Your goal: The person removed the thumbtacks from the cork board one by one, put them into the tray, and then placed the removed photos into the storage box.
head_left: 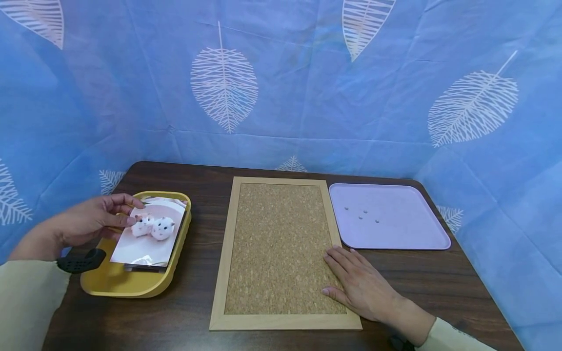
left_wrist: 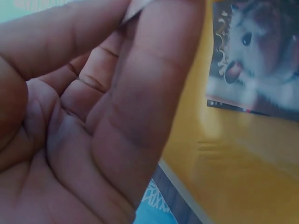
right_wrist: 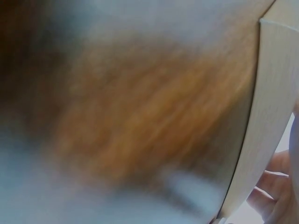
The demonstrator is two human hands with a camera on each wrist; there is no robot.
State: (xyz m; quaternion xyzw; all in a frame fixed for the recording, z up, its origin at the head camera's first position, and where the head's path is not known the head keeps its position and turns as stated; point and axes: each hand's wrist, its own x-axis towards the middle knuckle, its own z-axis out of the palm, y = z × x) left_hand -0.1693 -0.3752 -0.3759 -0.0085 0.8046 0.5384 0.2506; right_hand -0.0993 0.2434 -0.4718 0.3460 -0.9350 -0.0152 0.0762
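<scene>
My left hand (head_left: 90,219) pinches a photo print (head_left: 151,246) of two white, spotted animal figures between thumb and finger, above a yellow tray (head_left: 142,295). Beneath it, more prints lie in the tray; the left wrist view shows one with a furry animal (left_wrist: 261,56). My right hand (head_left: 366,287) rests flat over the lower right edge of a cork board (head_left: 281,253) with a light wooden frame. The right wrist view is mostly blurred, with the frame (right_wrist: 259,107) and some fingers (right_wrist: 275,186) at its right side.
A lilac tray (head_left: 408,219) lies to the right of the board, holding several tiny round pieces (head_left: 360,218). Everything stands on a dark wooden table (head_left: 202,282). Blue cloth (head_left: 298,97) with white leaf prints hangs behind and at both sides.
</scene>
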